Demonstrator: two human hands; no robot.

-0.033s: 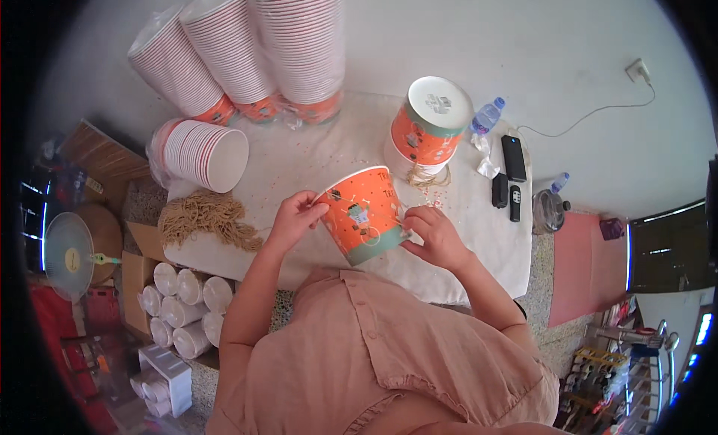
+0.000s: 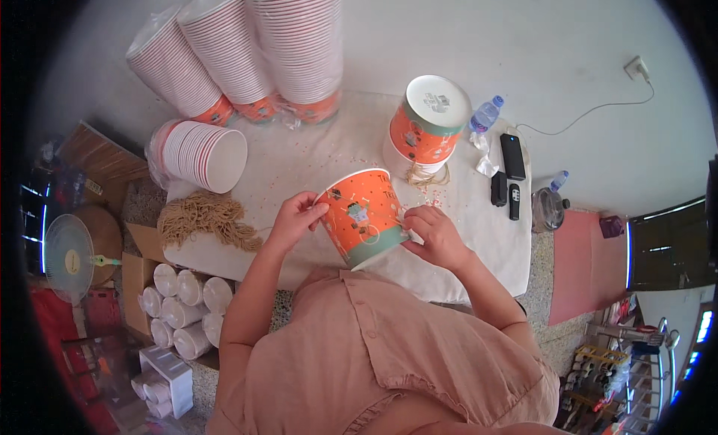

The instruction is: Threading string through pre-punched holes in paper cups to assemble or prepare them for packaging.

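An orange paper bucket [image 2: 366,210] with a green band and cartoon prints is tilted in front of my body, its white rim up and to the left. My left hand [image 2: 299,216] grips this rim, thumb on the outside. At the bucket's right side, low down, the fingers of my right hand [image 2: 428,229] are pinched together against the wall; what lies between them is too small to make out. Beyond it, a similar upside-down bucket [image 2: 425,136] stands stacked, with tan cord loops [image 2: 428,175] hanging at its lower edge. A bundle of tan cords [image 2: 206,219] lies on the table's left.
Tall bagged stacks of buckets [image 2: 299,53] stand at the back left of the cloth-covered table [image 2: 314,154]; a shorter stack [image 2: 209,154] lies before them. At right are a water bottle [image 2: 488,113], crumpled tissue [image 2: 486,164] and black devices [image 2: 512,157]. A carton [image 2: 138,308] holds wrapped white rolls.
The bucket has dipped very slightly toward me. Both hands keep their places on it.
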